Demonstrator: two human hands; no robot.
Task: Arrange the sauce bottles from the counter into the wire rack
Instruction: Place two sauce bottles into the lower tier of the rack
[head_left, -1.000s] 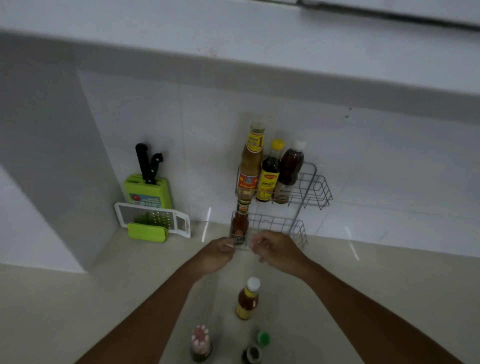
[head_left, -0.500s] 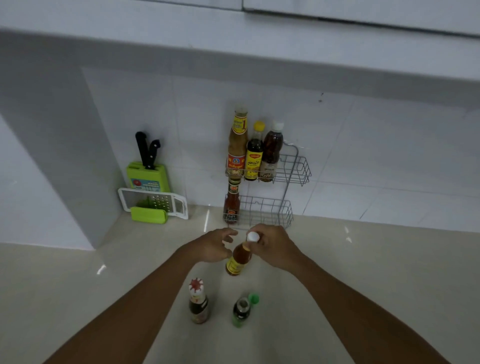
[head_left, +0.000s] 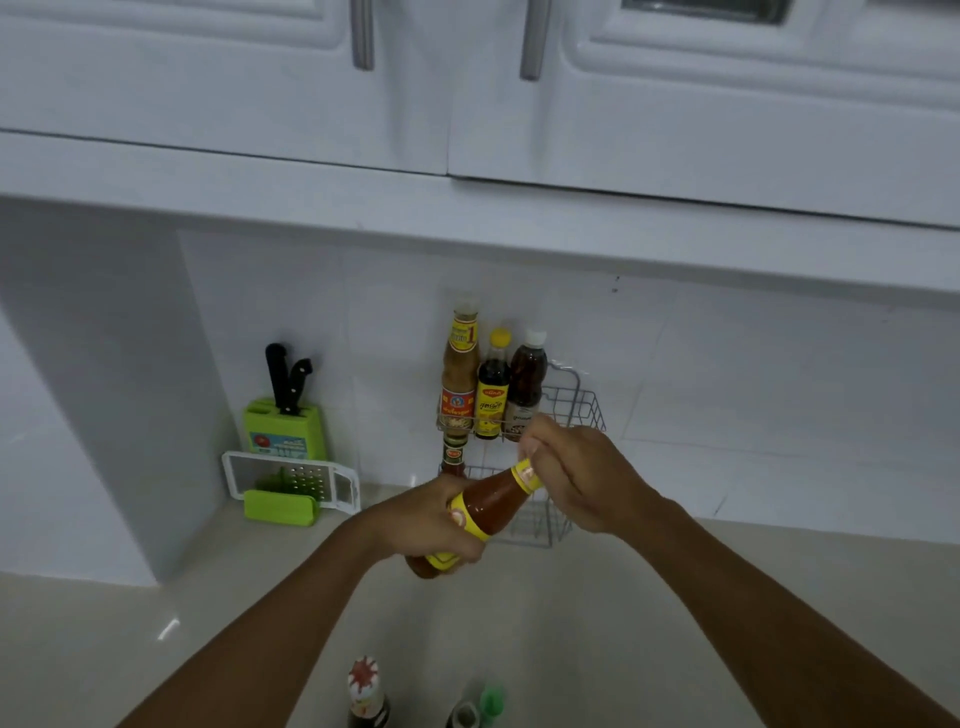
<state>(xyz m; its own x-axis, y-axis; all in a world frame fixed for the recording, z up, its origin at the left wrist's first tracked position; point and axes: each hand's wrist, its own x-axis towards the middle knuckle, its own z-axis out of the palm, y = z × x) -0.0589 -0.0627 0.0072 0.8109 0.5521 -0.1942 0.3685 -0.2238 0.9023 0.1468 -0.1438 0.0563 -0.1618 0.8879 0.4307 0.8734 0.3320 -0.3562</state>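
Observation:
A red sauce bottle with yellow labels (head_left: 483, 512) is tilted in the air in front of the wire rack (head_left: 582, 410). My left hand (head_left: 415, 525) grips its base and my right hand (head_left: 576, 478) closes over its neck and cap. Three bottles (head_left: 491, 384) stand in the rack's upper tier; a small dark bottle (head_left: 453, 454) stands at the left of the lower tier. On the counter near me stand a bottle with a red-and-white cap (head_left: 366, 693) and a green-capped bottle (head_left: 480, 706).
A green knife block (head_left: 283, 426) with two black-handled knives and a white-and-green grater (head_left: 291, 486) stand at the back left against the tiled wall. White cabinet doors (head_left: 467, 78) hang overhead. A white side wall (head_left: 78, 389) bounds the counter on the left.
The red sauce bottle has been lifted from the counter and tilted toward the rack, with my left hand now gripping its base. My view has tipped upward, showing the cabinets.

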